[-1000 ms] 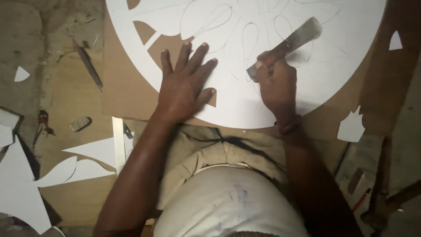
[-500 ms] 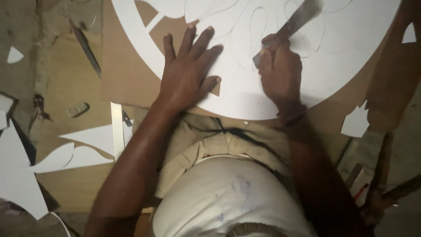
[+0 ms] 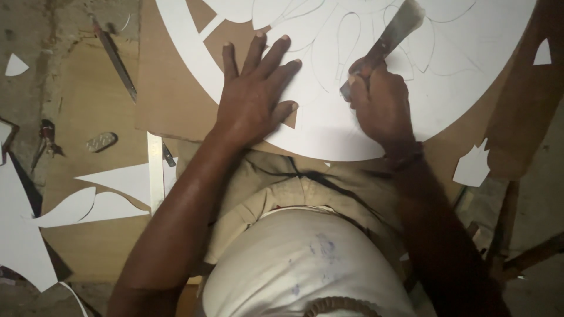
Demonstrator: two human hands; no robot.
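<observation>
Large round white sheet [image 3: 376, 117], pencilled with curved petal outlines, partly cut through, lying flat over brown board [image 3: 170, 100].
White offcuts [image 3: 111, 182], pointed and curved, scattered lower left on brown board; one jagged white offcut [image 3: 472, 166] at right.
Left hand [image 3: 252, 97], fingers spread, grip open, pressed flat on sheet edge.
Right hand [image 3: 379, 100], grip closed around flat metal blade tool [image 3: 392, 32], tip on sheet.
Long dark tool [image 3: 114, 56], upper left.
</observation>
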